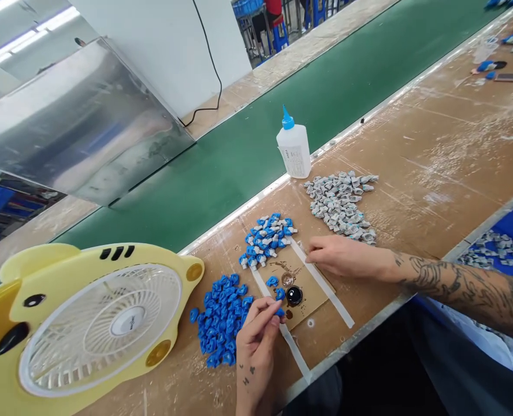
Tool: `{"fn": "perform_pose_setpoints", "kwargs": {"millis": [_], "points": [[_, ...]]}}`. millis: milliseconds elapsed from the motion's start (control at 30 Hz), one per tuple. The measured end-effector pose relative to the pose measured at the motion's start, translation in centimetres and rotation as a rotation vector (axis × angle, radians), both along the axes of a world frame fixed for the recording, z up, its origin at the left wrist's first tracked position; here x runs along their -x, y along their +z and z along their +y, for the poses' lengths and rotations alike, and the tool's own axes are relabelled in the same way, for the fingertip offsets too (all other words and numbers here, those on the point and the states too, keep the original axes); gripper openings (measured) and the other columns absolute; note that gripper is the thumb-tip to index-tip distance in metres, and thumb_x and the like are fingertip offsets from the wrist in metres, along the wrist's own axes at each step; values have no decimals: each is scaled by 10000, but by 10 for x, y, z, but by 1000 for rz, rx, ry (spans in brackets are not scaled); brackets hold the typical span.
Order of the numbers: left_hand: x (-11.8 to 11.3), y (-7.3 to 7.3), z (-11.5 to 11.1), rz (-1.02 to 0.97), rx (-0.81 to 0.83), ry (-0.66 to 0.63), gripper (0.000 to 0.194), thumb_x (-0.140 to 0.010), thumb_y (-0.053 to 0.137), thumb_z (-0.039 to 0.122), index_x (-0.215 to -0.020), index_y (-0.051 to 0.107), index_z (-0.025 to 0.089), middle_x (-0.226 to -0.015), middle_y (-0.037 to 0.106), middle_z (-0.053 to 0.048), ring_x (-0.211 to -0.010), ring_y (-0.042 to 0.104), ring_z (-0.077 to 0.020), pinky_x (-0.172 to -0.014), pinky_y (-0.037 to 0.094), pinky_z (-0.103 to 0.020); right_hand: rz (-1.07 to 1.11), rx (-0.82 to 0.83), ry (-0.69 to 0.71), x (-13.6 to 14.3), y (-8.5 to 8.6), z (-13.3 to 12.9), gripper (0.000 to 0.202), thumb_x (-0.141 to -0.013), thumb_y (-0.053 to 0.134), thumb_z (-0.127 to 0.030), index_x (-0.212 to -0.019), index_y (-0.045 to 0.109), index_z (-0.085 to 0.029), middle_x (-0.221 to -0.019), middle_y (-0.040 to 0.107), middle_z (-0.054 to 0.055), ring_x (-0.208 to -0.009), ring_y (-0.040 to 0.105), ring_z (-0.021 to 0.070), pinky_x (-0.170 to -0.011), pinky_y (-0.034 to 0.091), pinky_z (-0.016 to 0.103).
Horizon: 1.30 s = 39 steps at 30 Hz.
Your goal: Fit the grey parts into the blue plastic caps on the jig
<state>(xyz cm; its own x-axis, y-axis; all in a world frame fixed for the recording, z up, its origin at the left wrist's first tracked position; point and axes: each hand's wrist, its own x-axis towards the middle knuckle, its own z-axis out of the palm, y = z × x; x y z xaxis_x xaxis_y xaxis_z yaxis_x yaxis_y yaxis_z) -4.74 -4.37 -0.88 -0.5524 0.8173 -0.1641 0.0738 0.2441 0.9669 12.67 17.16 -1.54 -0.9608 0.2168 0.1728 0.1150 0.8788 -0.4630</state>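
Note:
My left hand (259,341) pinches a small blue piece (279,312) near the lower left of a taped cardboard sheet (311,297). Two loose blue pieces lie just beyond it, beside a small cap of dark liquid (294,295). My right hand (330,254) is closed over the sheet's right tape strip; whatever its fingertips hold is too small to make out. Left of the sheet is a pile of blue pieces (222,320). Behind the sheet sits a heap of joined blue and grey pieces (267,237), and grey pieces (341,202) are piled farther right.
A yellow fan (170,289) takes up the left side. A white bottle with a blue nozzle (295,151) stands at the green belt's (234,156) near edge. Blue bins with grey pieces (499,248) are at lower right. A metal box (78,121) stands across the belt.

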Motion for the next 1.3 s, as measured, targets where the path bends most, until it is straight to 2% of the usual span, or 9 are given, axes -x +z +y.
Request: {"fn": "perform_pose_setpoints", "kwargs": {"millis": [167,267,433,567,667,733,833,1033,1300], "points": [[-12,-5,5,-32,108,237,413,-567,893,408,-922,814,213,-838,776,-85,-774,735,-226,-692,617,-310,115,29,8,-9,-20,-21,232,-899,539,-40,-969,740,-133,-937,632,107,-825,577,192,-760,505,295],[-17,-3,6,39,161,242,341,-543,889,418,-797,818,203,-830,787,-98,-728,740,-223,-676,623,-300,160,98,-28,-15,-23,-24,247,-928,528,-50,-1035,735,-130,-979,662,113,-881,611,193,-811,518,291],[-18,-1,0,33,133,265,376,-580,889,425,-882,829,209,-742,769,-74,-585,703,-190,-570,612,-288,182,202,-130,-19,-28,-23,168,-960,576,-121,-964,743,-133,-911,687,83,-825,636,169,-779,513,263],[-18,-6,-4,-72,28,293,296,-533,916,440,-666,791,207,-975,792,-124,-854,757,-269,-738,637,-353,189,195,-139,-19,-32,-23,181,-960,595,-143,-873,752,-160,-868,675,67,-768,622,149,-728,495,246],[-20,-9,-4,-95,52,326,315,-543,912,436,-726,800,205,-929,794,-116,-844,760,-249,-766,627,-334,218,190,-127,-18,-32,-23,188,-965,587,-140,-882,755,-154,-865,676,72,-769,622,152,-722,493,247],[-20,-8,-2,-57,100,295,354,-565,898,421,-829,814,201,-946,795,-118,-860,762,-250,-786,621,-333,231,186,-119,-18,-31,-24,200,-971,574,-137,-887,755,-151,-870,675,76,-777,623,157,-727,493,252],[-20,-4,2,149,124,216,286,-621,850,423,-802,806,206,-968,791,-113,-925,754,-266,-797,618,-333,236,195,-116,-18,-30,-23,215,-975,560,-136,-884,754,-155,-870,666,76,-778,617,161,-733,492,257],[-21,1,12,517,219,37,235,-743,727,438,-843,799,237,-834,779,-69,-709,737,-224,-677,609,-333,236,199,-117,-18,-32,-23,178,-953,585,-114,-891,748,-152,-873,661,72,-775,609,158,-731,485,252],[-22,-4,19,627,198,-35,240,-798,692,444,-868,788,236,-825,775,-67,-690,735,-224,-642,601,-329,227,198,-118,-16,-33,-22,196,-966,566,-127,-865,731,-152,-857,663,65,-780,610,158,-729,476,253]]}}
